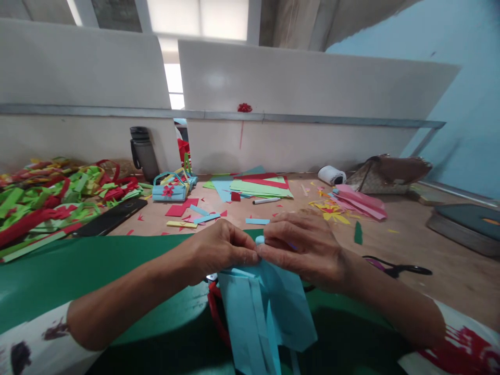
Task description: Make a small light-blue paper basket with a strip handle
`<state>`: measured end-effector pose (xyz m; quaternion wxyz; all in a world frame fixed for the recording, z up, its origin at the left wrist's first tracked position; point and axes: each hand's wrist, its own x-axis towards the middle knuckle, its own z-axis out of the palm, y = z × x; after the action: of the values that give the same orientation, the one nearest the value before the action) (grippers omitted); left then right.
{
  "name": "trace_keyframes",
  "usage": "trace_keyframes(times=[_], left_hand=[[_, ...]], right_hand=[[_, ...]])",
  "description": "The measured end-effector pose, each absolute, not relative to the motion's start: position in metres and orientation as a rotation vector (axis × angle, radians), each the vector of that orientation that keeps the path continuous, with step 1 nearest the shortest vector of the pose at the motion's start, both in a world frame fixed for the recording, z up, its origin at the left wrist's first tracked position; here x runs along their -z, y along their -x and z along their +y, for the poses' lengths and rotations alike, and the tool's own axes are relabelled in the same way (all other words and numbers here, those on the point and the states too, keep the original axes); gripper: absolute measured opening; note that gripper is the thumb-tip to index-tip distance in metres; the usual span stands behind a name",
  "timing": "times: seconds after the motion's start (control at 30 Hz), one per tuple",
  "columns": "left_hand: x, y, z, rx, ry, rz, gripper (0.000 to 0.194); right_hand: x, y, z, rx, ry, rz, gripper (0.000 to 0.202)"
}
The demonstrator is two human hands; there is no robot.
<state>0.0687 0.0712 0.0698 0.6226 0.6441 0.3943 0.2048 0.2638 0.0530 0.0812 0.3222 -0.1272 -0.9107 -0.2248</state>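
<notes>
I'm seeing a heap of paper strips [42,203] running off the left edge, while below it a printed left sleeve [42,338] is being cut by the corner, its dark marks too broken to read. A grey bottle [146,156] is standing at upper left, any lettering too dim for me. At lower centre a red handle [213,304] is peeking out, mostly hidden behind the blue paper [246,317], which is hanging past the bottom edge. The left hand [216,252] is pinching its top between thumb and forefinger; the right hand [304,247] is pinching right beside it, its outer fingers curling where I can't tell their grip. Further right, a handbag [390,174] is sitting, its small emblem blurring. At lower right, red print is running off the right sleeve [461,344], unreadable.
</notes>
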Motion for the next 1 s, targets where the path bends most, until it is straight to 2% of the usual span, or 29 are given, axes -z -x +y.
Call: trace_keyframes(times=[0.2, 0.3, 0.43, 0.57, 0.77, 1.0], left_hand=[[-0.076, -0.069, 0.072, -0.546, -1.530, 0.902, 0.014], [-0.078, -0.068, 0.072, -0.612, -1.575, 0.925, 0.015], [-0.080, -0.069, 0.068, -0.692, -1.607, 0.922, 0.015], [-0.082, -0.075, 0.060, -0.804, -1.692, 0.924, 0.019], [-0.083, -0.081, 0.051, -0.969, -1.698, 0.906, 0.008], [-0.083, -0.081, 0.048, -1.011, -1.606, 0.867, 0.005]], right_hand=[[-0.084, -0.263, 0.053, 0.223, 0.708, -2.097, 0.015], [-0.092, -0.260, 0.049, -0.077, 0.968, -1.948, 0.011], [-0.094, -0.254, 0.042, -0.446, 1.115, -1.989, 0.020], [-0.088, -0.249, 0.039, -0.381, 1.163, -1.986, 0.004], [-0.083, -0.248, 0.037, -0.361, 1.082, -1.943, 0.012], [-0.082, -0.247, 0.035, -0.410, 1.023, -1.883, 0.011]])
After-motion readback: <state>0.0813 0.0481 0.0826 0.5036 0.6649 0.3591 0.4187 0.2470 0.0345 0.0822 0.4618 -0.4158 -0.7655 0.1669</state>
